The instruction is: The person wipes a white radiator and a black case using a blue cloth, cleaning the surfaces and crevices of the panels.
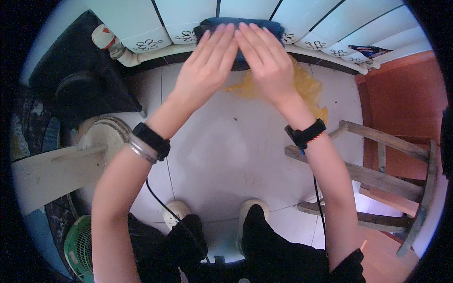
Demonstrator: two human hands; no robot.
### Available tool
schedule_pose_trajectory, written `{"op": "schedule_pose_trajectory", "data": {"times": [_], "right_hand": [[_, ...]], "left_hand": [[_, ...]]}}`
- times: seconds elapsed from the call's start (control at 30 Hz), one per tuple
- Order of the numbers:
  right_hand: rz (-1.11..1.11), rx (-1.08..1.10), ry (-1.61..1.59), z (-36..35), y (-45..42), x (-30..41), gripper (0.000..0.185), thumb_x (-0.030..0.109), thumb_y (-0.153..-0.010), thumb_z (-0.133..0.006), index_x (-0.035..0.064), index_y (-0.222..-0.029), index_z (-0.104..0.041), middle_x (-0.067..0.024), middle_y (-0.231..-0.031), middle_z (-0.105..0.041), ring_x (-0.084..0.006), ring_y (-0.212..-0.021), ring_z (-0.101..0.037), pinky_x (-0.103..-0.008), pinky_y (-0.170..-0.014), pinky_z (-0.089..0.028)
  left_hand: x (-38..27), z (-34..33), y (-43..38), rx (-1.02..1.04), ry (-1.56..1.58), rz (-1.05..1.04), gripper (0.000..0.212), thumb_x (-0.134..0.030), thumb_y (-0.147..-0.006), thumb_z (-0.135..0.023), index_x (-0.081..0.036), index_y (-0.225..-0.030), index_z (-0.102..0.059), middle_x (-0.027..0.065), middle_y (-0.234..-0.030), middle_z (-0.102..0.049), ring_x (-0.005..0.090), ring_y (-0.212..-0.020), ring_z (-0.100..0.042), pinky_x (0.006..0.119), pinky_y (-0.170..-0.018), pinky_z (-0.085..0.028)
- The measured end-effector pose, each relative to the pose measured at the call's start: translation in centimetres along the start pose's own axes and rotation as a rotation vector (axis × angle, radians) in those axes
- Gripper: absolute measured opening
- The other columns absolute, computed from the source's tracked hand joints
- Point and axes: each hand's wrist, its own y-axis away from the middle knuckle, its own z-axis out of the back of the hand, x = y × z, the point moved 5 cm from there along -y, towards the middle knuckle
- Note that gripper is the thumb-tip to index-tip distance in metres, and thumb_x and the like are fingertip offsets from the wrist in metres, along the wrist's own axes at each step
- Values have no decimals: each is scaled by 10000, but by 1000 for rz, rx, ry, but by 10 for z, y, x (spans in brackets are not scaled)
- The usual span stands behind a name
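Observation:
Both my hands are stretched out ahead, backs facing up, with straight fingers and the fingertips angled toward each other. My left hand (208, 65) and my right hand (265, 63) overlap a dark blue folded cloth (244, 21) in the picture. The cloth is against the white tiled wall, in front of the pipe. Whether the fingers touch it or hover above it, I cannot tell. Nothing shows in either hand, though the palms are hidden. A crumpled yellow plastic bag (306, 79) lies on the floor, partly behind my right hand.
A white pipe (159, 55) runs along the wall's foot. To the left are a black bag (81, 70), a pale wooden board (60, 173) and a green plastic basket (76, 247). On the right, a wooden frame (385, 180) stands near a reddish-brown cabinet (400, 95).

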Motion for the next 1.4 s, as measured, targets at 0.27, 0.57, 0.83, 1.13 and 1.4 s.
{"op": "schedule_pose_trajectory", "data": {"times": [0.27, 0.57, 0.83, 1.13, 1.4], "right_hand": [[-24, 137, 42, -12, 41, -16, 332, 73, -773, -604, 45, -1097, -668, -83, -1198, -644, -234, -1105, -616, -357, -952, -507], [-146, 63, -81, -2, 59, -15, 316, 64, -776, -595, 34, -1082, -670, -94, -1186, -642, -261, -1095, -613, -390, -963, -493], [-120, 5, -64, -4, 37, -21, 350, 58, -775, -579, 29, -1114, -661, -100, -1193, -639, -258, -1097, -613, -386, -969, -489], [-445, 399, -482, -7, 72, -11, 427, -30, -726, -580, 29, -1144, -639, -144, -1159, -650, -333, -1067, -616, -382, -920, -506], [-1260, 764, -1267, 0, 97, -3, 379, -24, -793, -621, 2, -1171, -605, -46, -1032, -667, -112, -897, -607, -260, -814, -487]], "left_hand": [[-22, -37, 8, 76, 100, -44, 430, -49, -813, -559, 57, -1229, -538, 194, -1378, -488, 308, -1289, -476, 421, -1054, -421], [-39, -31, 7, 176, 217, 16, 443, -57, -791, -569, 54, -1219, -544, 185, -1338, -518, 311, -1262, -500, 420, -1045, -431], [-20, -18, -9, 4, 123, -33, 397, -94, -768, -582, 28, -1146, -579, 149, -1281, -558, 267, -1233, -521, 400, -1051, -419], [-23, -25, 16, 472, 483, 147, 460, -19, -730, -634, -39, -1185, -568, 137, -1244, -583, 315, -1181, -536, 476, -1058, -397], [-3, 17, 3, 292, 642, 248, 586, -51, -676, -726, -57, -1232, -542, 135, -1214, -583, 340, -1121, -552, 445, -1013, -430]]}}
